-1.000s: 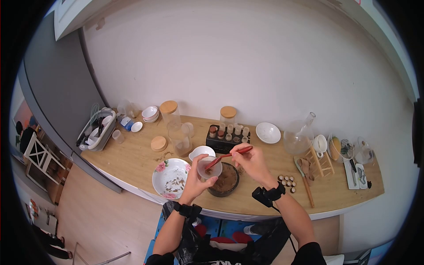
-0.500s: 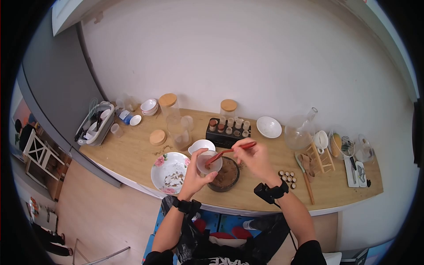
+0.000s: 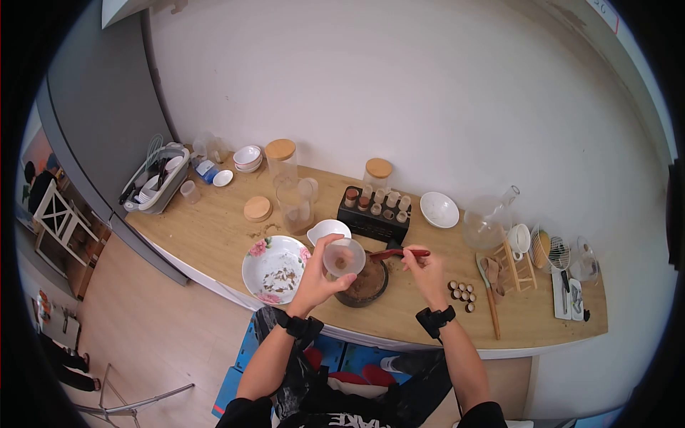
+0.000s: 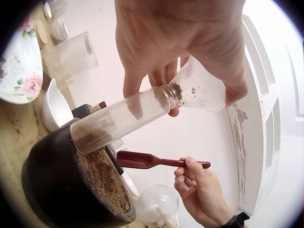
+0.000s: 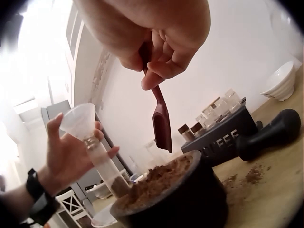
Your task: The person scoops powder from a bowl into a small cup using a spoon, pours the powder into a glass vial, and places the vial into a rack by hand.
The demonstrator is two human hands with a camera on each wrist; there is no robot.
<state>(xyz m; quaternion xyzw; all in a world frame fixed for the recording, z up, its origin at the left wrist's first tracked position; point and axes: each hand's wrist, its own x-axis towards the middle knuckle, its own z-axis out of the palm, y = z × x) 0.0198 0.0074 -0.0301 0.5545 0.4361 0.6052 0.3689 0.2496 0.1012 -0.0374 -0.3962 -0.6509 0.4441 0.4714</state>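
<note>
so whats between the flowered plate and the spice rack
The small white spouted bowl sits between the flowered plate and the spice rack, best seen in the head view.

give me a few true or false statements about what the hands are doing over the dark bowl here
1. The left hand holds a glass tube with a funnel in its mouth. True.
2. The right hand grips a metal whisk. False: it pinches a red scoop by its handle.
3. The dark bowl holds brown powder. True.
4. The glass tube is filled to the brim. False: only a little brown powder sits at its bottom end.
5. The red scoop is inside the funnel. False: it is held apart from it, above the dark bowl.
6. A floral plate lies on the counter beside the dark bowl. True.
</note>
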